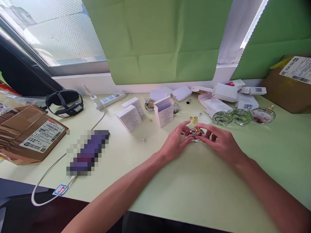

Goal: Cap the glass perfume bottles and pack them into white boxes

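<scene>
A clear round perfume bottle (pixel 195 132) with a gold neck and a reddish inside rests on the pale table (pixel 191 181). My left hand (pixel 173 142) grips its left side between thumb and fingers. From the right, the fingers of my right hand (pixel 222 140) close on the same bottle near its neck. Just behind it are a gold collar (pixel 195 120) and a small clear cap (pixel 200 114). To the right lie two bottles with green labels, one green bottle (pixel 222 118) beside another (pixel 242 116), and a pinkish bottle (pixel 263 115).
White cartons (pixel 164 115) stand behind my hands, with more cartons (pixel 224 92) piled at the back right. A brown box (pixel 289 84) sits far right. On the left are an opened box (pixel 31 132), a headset (pixel 64 103), a power strip (pixel 110 99) and a pixelated phone (pixel 88 153) on a cable.
</scene>
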